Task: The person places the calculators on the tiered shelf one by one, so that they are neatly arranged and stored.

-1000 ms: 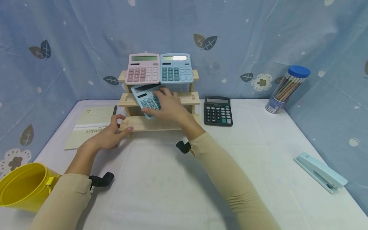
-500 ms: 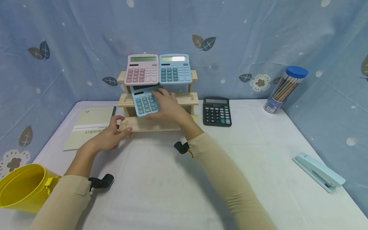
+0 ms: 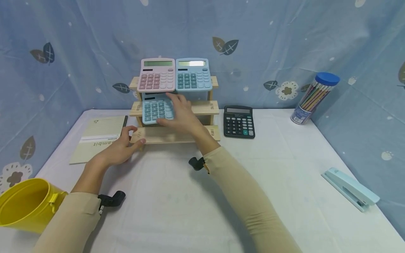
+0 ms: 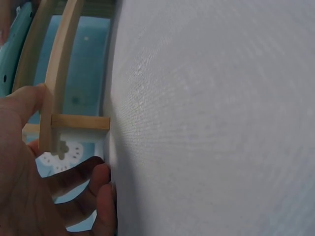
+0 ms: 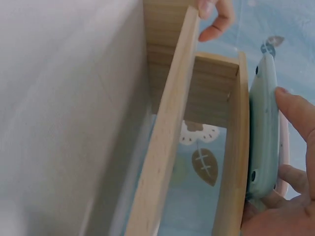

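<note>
Blue calculator (image 3: 155, 109): centre frame, on wooden rack (image 3: 202, 107) middle step
Right hand (image 3: 183, 114): gripping calculator
Left hand (image 3: 121, 149): holding rack's lower left corner

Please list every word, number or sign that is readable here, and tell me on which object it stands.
"ambit", upside down and cut off by a hand: beige lined notebook.
Key legends on the black calculator, pink calculator and two light blue calculators: too small to read.
</note>
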A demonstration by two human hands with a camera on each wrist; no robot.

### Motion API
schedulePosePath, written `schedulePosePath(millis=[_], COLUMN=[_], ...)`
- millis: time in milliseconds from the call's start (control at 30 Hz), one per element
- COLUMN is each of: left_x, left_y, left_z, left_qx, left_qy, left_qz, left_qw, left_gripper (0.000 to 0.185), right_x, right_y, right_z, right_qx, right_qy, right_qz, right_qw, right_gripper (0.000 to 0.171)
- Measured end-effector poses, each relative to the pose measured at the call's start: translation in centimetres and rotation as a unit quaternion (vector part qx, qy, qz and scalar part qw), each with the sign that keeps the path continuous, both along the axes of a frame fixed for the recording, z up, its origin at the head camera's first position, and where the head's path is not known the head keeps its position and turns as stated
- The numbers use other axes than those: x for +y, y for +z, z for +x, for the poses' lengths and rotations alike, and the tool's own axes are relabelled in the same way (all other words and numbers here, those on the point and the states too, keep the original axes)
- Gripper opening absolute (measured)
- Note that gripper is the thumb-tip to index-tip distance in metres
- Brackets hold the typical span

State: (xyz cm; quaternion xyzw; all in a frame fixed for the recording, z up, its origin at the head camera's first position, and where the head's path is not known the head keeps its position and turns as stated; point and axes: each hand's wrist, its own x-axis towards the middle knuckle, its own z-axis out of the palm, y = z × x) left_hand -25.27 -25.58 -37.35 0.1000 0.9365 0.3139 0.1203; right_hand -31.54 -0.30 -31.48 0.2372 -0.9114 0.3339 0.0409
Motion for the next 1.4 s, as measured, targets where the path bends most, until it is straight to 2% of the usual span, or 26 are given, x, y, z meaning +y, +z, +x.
schedulePosePath(millis=[267,800,1133,1400], left_x=[-0.2,-0.1,0.1,0.1], left_y=[-0.1,-0.2,0.0,0.0], left_z=[-0.1,-0.2,-0.1,0.0], left_qx=[0.003,0.009,0.006,0.0], left_qy=[-0.002,-0.002,0.001,0.002], left_qz=[0.003,-0.002,-0.003,-0.006], left_qw=[1.0,1.0,1.0,1.0], left_gripper=[0.083,0.083,0.083,0.084], right_x=[-1.3,-2.4,-1.6,-0.5], right_y=[-0.4,-0.6,-0.5,-0.4], right_z=[-0.1,-0.3,-0.6,-0.4], right_qx=[0.022,0.035,0.042,0.025], right_qy=[-0.023,-0.044,-0.006,0.023], right_qz=[-0.006,0.003,0.03,0.038], right_qw=[0.999,0.998,0.999,0.999], right_gripper=[0.092,0.088,0.08,0.078])
